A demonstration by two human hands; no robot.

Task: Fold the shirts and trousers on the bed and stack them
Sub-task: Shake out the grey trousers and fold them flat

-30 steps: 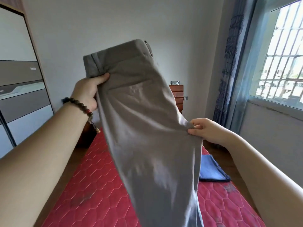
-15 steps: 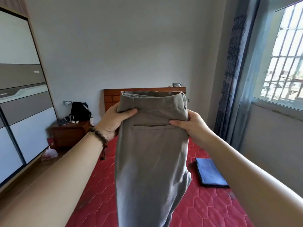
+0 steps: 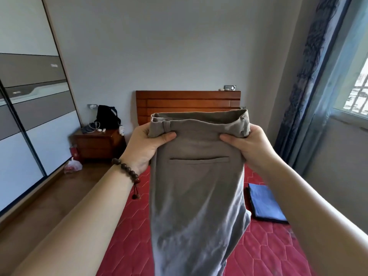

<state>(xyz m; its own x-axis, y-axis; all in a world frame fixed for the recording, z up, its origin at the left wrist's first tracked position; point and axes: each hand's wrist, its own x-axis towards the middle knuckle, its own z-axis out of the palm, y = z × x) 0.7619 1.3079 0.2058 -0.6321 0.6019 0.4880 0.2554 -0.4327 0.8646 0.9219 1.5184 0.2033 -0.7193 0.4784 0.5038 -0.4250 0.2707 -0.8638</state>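
Grey-brown trousers (image 3: 197, 196) hang in the air above the red quilted bed (image 3: 264, 251), waistband up, back pocket facing me. My left hand (image 3: 145, 148) grips the waistband's left end, thumb on the front. My right hand (image 3: 249, 146) grips its right end the same way. The legs drop out of the bottom of the view. A folded blue garment (image 3: 264, 204) lies flat on the bed to the right, partly hidden behind my right forearm.
A wooden headboard (image 3: 187, 102) stands at the bed's far end. A nightstand (image 3: 99, 144) with a black bag (image 3: 106, 116) is at the left, by the sliding wardrobe (image 3: 29, 120). Curtains (image 3: 306, 86) and a window are at the right.
The trousers went from tilted and high to level and lower in front of me. My right hand moved from mid-leg up to the waistband; both hands now grip its two ends.
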